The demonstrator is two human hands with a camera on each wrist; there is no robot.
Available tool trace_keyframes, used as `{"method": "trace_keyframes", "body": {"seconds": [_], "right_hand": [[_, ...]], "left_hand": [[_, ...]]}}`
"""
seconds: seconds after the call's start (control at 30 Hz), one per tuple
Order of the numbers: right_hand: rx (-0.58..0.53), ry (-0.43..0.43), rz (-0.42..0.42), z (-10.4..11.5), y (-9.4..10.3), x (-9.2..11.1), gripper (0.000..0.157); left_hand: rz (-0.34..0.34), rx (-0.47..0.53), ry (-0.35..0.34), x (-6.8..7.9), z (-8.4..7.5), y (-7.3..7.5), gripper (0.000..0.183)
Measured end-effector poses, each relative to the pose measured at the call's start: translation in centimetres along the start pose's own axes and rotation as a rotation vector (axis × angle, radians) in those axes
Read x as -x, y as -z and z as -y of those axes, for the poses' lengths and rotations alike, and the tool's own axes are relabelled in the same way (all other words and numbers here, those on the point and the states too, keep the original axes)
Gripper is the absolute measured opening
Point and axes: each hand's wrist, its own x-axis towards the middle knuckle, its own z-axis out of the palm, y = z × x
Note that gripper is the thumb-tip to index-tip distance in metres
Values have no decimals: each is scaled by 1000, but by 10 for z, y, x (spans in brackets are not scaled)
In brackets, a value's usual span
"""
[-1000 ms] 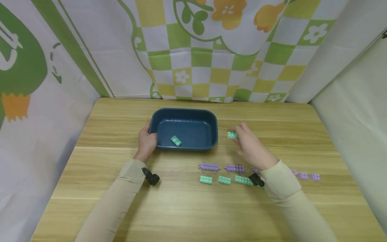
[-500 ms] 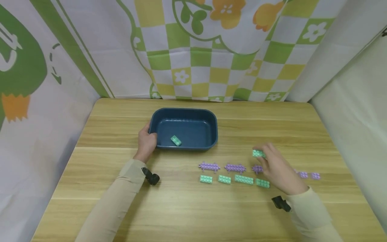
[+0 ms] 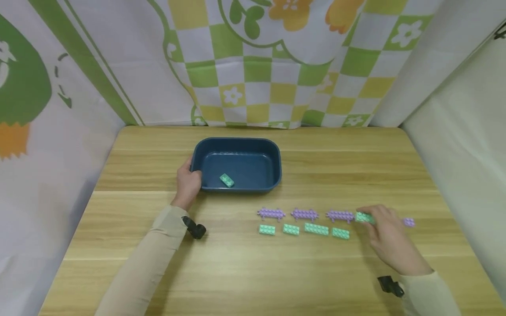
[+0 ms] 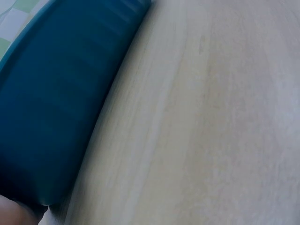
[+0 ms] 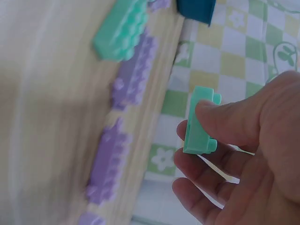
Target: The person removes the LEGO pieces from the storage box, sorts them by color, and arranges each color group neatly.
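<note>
My left hand [image 3: 187, 184] grips the left end of a dark blue rectangular bin [image 3: 253, 171], thumb over the rim. In the left wrist view the bin's outer wall [image 4: 61, 93] fills the left side. Inside the bin lies one green toy building brick [image 3: 227, 180]. My right hand [image 3: 389, 237] pinches another green brick [image 3: 364, 217] between thumb and fingers, just past the right end of a purple brick [image 3: 340, 215]. The right wrist view has this held brick [image 5: 200, 122] with its studs facing the palm side.
Several green bricks [image 3: 316, 229] form a row on the wooden table [image 3: 253, 272], in front of a row of purple bricks [image 3: 305, 214]. A small purple brick [image 3: 409, 222] shows right of my right hand. Printed cloth [image 3: 257, 70] hangs along the table's back edge.
My right hand has carried the green brick right and toward me, from beside the bin to the purple row. My left hand stays on the bin.
</note>
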Motion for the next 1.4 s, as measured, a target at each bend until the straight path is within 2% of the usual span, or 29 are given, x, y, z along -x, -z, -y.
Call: {"method": "trace_keyframes", "body": {"seconds": [0.3,0.47,0.6,0.77,1.0,1.4], "right_hand": [[26,-42,38,-12,1,14,32],[61,-16,41,-15,-3,18,31],[41,-11,67,-17,-6,20,33],[13,-10,119,-17,-5,20,30],[55,47,114,-15,-9,18,30],[20,26,166,-15,-16,17,32]], "left_hand": [[-4,8,-1,0,-1,0,69],[-6,24,-4,-1,-1,-1,69],[-2,13,0,-1,-1,-1,68],[-6,12,6,-1,0,0,68],[-4,1,13,-1,-1,0,69],[-13,4,-3,0,0,-1,68]]}}
